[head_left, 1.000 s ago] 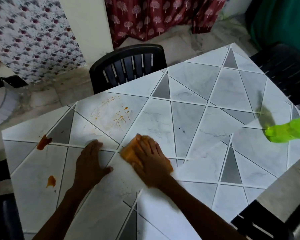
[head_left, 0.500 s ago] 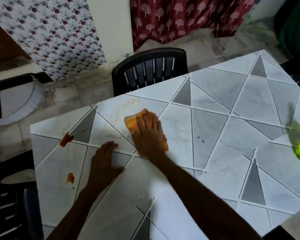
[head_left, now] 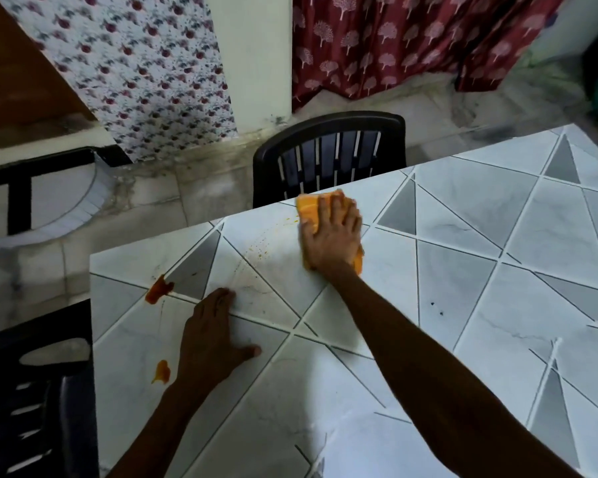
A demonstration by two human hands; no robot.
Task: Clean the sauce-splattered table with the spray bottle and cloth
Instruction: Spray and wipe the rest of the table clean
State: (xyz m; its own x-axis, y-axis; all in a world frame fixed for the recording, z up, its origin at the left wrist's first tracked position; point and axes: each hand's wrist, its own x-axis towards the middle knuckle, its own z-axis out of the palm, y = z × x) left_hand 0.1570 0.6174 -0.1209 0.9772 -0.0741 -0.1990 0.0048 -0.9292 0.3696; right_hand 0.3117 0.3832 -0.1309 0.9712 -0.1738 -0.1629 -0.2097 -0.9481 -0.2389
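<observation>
Head: right hand (head_left: 330,236) presses cloth (head_left: 308,207), left hand (head_left: 211,339) presses table (head_left: 480,298).

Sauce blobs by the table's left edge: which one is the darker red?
The far sauce blob, at the grey triangle's corner; the near sauce blob beside the left hand is paler orange.

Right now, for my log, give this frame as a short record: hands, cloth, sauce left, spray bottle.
right hand: flat on the orange cloth, pressing it to the table near its far edge
left hand: flat on the table, holding nothing
larger sauce blob: near the table's left edge, unwiped
smaller sauce blob: nearer the person, beside the left wrist
speckles: faint orange, left of the cloth
spray bottle: not in view
chair: black, beyond the far edge
</observation>
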